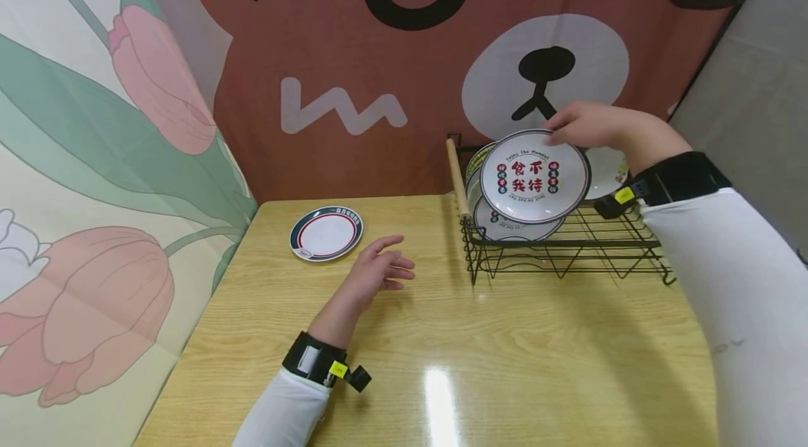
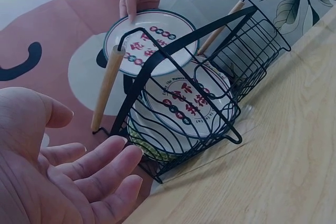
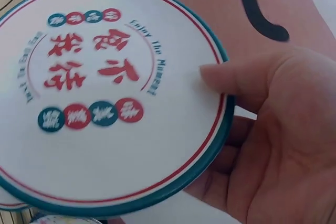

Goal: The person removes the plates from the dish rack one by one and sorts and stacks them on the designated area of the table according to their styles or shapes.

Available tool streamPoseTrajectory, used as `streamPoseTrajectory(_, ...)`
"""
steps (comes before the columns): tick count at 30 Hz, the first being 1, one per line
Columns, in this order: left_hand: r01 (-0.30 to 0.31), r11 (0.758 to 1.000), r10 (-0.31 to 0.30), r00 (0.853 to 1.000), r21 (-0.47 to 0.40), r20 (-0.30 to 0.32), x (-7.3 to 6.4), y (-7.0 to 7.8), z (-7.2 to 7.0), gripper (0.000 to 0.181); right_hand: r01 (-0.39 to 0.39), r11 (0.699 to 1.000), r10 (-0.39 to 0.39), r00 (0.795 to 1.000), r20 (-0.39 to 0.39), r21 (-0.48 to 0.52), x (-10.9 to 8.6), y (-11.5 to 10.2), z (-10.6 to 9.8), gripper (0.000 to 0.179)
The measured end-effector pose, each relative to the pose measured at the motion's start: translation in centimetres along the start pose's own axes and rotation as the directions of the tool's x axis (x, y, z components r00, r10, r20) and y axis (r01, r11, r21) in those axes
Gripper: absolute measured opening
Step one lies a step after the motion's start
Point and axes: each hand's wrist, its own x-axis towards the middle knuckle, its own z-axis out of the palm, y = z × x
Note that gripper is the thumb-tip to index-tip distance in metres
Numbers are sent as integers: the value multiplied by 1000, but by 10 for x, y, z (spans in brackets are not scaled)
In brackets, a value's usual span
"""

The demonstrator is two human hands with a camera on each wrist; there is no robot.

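My right hand [image 1: 590,128] pinches the rim of a white plate [image 1: 533,180] with a dark edge and red characters, thumb on its face and fingers behind. The plate is tilted up over a black wire rack [image 1: 568,243] with wooden handles. Behind and below it in the rack stand a similar plate [image 2: 184,103], a green-patterned plate [image 2: 144,142] and, to the right, a white plate [image 1: 606,170] with a floral print. My left hand [image 1: 381,268] hovers over the table left of the rack, fingers relaxed and holding nothing.
A small plate [image 1: 327,233] with a dark blue rim and red ring lies flat at the table's back left. The wooden table [image 1: 505,363] reaches back to a brown bear-print curtain [image 1: 347,166]. A flower-print curtain [image 1: 95,187] hangs on the left.
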Motion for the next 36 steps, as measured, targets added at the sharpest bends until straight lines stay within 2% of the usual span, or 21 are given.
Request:
streamPoseTrajectory(3, -5, 1000, 5, 1000, -14, -3, -1, 1, -1, 43, -13, 995, 17, 999, -35, 95, -2, 6, -2, 46)
streamPoseTrajectory(6, -11, 1000, 10, 1000, -27, -8, -2, 3, -1, 43, -13, 975, 26, 998, -58, 222, -4, 12, -1, 48)
streamPoseTrajectory(8, -16, 999, 16, 1000, -31, -9, -3, 4, -1, 43, -5, 947, 34, 996, -85, 321, -6, 15, 1, 49)
streamPoseTrajectory(10, -22, 999, 21, 1000, -36, -7, -4, 6, -1, 43, 17, 898, 36, 993, -112, 440, -7, 17, 4, 43)
streamPoseTrajectory(15, -38, 998, 38, 999, -49, 9, -9, 12, -1, 45, 89, 711, 46, 984, -173, 697, -12, 16, 20, 24)
streamPoseTrajectory(19, -44, 997, 46, 999, -59, 22, -12, 18, -1, 45, 131, 563, 59, 978, -198, 816, -15, 9, 40, 33)
streamPoseTrajectory(20, -45, 997, 46, 999, -61, 26, -13, 19, -1, 45, 141, 515, 61, 978, -200, 845, -16, 7, 45, 37)
streamPoseTrajectory(24, -52, 996, 55, 998, -77, 38, -17, 23, -1, 46, 194, 346, 27, 976, -216, 918, -23, -1, 65, 36)
streamPoseTrajectory(28, -70, 993, 75, 996, -90, 48, -23, 28, 1, 47, 243, 174, -54, 970, -237, 954, -32, -10, 86, 27)
streamPoseTrajectory(31, -84, 992, 90, 994, -90, 55, -26, 32, 3, 47, 249, 53, -102, 965, -243, 967, -40, -18, 103, 27)
streamPoseTrajectory(34, -90, 991, 97, 993, -96, 64, -28, 35, 5, 47, 243, -14, -120, 963, -243, 970, -48, -26, 122, 29)
streamPoseTrajectory(36, -93, 990, 102, 992, -110, 75, -30, 37, 5, 48, 246, -30, -131, 960, -247, 969, -53, -31, 134, 30)
